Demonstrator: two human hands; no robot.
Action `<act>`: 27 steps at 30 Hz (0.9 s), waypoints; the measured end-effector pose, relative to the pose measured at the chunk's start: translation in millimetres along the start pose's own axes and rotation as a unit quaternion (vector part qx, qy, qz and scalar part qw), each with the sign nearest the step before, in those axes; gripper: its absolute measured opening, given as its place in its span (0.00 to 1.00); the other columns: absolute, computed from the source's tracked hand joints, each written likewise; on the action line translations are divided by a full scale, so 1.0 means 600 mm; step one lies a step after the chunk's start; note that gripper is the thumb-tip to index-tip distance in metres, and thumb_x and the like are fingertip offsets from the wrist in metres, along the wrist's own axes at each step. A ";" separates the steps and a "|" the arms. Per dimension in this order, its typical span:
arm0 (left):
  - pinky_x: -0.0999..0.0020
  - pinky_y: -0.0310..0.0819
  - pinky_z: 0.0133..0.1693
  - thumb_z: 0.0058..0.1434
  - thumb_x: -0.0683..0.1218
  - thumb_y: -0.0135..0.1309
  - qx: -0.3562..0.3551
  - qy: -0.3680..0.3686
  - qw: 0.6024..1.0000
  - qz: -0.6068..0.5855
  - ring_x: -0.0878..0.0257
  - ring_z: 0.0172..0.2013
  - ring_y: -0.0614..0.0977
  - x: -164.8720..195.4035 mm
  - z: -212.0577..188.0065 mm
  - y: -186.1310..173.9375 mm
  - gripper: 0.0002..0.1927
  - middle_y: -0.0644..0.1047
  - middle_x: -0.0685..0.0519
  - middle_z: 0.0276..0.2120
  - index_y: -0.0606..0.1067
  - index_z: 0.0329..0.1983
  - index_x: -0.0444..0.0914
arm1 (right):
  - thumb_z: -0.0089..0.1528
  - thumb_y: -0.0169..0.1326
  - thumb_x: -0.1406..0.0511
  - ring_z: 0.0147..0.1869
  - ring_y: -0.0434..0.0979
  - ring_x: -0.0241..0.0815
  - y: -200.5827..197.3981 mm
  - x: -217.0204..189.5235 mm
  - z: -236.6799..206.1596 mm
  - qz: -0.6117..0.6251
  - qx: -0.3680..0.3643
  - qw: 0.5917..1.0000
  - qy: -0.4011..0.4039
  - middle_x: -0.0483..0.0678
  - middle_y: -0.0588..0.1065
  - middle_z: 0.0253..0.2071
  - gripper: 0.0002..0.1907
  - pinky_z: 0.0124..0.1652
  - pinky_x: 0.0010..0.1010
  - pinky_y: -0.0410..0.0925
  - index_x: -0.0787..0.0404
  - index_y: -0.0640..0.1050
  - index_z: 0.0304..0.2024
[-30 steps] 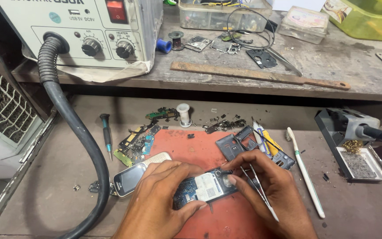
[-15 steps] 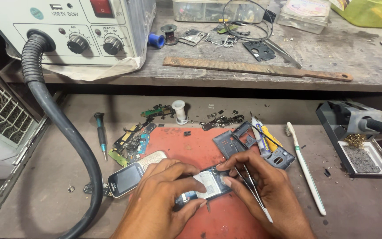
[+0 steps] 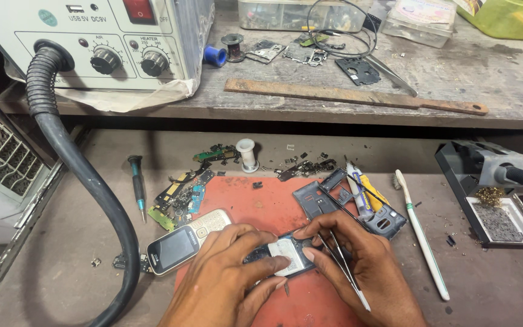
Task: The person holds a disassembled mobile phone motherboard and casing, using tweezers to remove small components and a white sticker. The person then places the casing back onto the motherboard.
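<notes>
An opened phone body (image 3: 287,251) with a pale plate on top lies on a red work mat (image 3: 261,206) near the front edge. My left hand (image 3: 225,278) presses on its left half, fingers curled over it. My right hand (image 3: 358,266) grips metal tweezers (image 3: 343,269) along the palm and touches the phone's right end with its fingertips. A whole silver keypad phone (image 3: 183,242) lies just left of my left hand. A dark phone frame (image 3: 334,203) rests beyond my right hand.
A black ribbed hose (image 3: 86,194) curves from the hot-air station (image 3: 104,42) down the left side. A screwdriver (image 3: 137,184), loose circuit boards (image 3: 183,194), a white toothbrush (image 3: 422,233), a glue tube (image 3: 364,191) and a soldering stand (image 3: 485,181) surround the mat. A long file (image 3: 352,97) lies on the shelf.
My hands and the opened phone have shifted slightly on the mat. The view has tilted, so the bench sits a little lower in the picture.
</notes>
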State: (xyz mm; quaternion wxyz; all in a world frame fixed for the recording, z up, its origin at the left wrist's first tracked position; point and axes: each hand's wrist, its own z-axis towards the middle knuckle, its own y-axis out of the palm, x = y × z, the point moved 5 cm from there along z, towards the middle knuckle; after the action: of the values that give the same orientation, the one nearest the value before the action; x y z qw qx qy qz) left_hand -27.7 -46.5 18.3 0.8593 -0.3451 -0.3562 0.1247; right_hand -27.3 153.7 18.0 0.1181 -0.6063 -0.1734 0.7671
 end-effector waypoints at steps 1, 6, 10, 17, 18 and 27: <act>0.55 0.71 0.51 0.51 0.47 0.67 0.008 0.005 1.000 0.004 0.52 0.53 0.77 0.001 -0.002 0.002 0.13 0.79 0.50 0.49 0.85 0.41 0.43 | 0.57 0.60 0.75 0.49 0.81 0.32 0.001 0.000 0.000 0.006 -0.002 1.000 -0.005 0.46 0.83 0.41 0.14 0.48 0.26 0.74 0.65 0.78 0.45; 0.56 0.72 0.51 0.51 0.45 0.67 0.028 -0.007 0.999 -0.015 0.51 0.53 0.78 0.002 -0.008 0.016 0.14 0.79 0.48 0.49 0.85 0.42 0.41 | 0.56 0.62 0.75 0.48 0.82 0.31 -0.001 0.005 -0.001 -0.014 0.011 1.000 0.006 0.46 0.81 0.42 0.15 0.47 0.25 0.76 0.64 0.78 0.45; 0.58 0.72 0.49 0.47 0.43 0.69 0.055 -0.034 0.997 -0.053 0.53 0.51 0.80 -0.001 -0.010 0.018 0.17 0.80 0.49 0.49 0.84 0.42 0.39 | 0.55 0.63 0.75 0.45 0.82 0.31 -0.003 0.006 -0.003 -0.034 0.012 0.999 0.004 0.46 0.81 0.42 0.15 0.45 0.25 0.76 0.63 0.78 0.45; 0.58 0.71 0.50 0.46 0.43 0.70 0.048 -0.073 0.994 -0.063 0.54 0.51 0.80 -0.005 -0.008 0.019 0.16 0.80 0.50 0.48 0.84 0.40 0.38 | 0.56 0.63 0.74 0.46 0.82 0.31 -0.002 0.006 -0.001 -0.027 0.009 1.000 0.004 0.46 0.81 0.42 0.15 0.46 0.25 0.76 0.64 0.78 0.45; 0.58 0.71 0.50 0.47 0.43 0.70 0.045 -0.075 0.994 -0.061 0.54 0.51 0.79 -0.005 -0.007 0.019 0.16 0.80 0.50 0.48 0.84 0.40 0.38 | 0.56 0.63 0.74 0.47 0.82 0.31 -0.002 0.007 -0.001 -0.029 0.008 1.000 0.009 0.46 0.81 0.42 0.15 0.46 0.25 0.76 0.63 0.78 0.45; 0.56 0.69 0.53 0.50 0.44 0.66 0.028 -0.043 0.998 -0.023 0.52 0.54 0.77 -0.003 -0.012 0.025 0.15 0.79 0.48 0.50 0.85 0.41 0.38 | 0.55 0.61 0.75 0.49 0.83 0.32 0.000 0.004 -0.001 -0.010 0.003 1.000 0.022 0.46 0.82 0.42 0.14 0.47 0.26 0.77 0.63 0.78 0.44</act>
State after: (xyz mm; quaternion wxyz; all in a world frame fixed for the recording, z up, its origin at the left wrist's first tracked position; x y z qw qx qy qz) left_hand -23.6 -40.0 3.1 0.8550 -0.3069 -0.3974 0.1295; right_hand -27.6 154.7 15.6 0.1313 -0.6206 -0.1748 0.7530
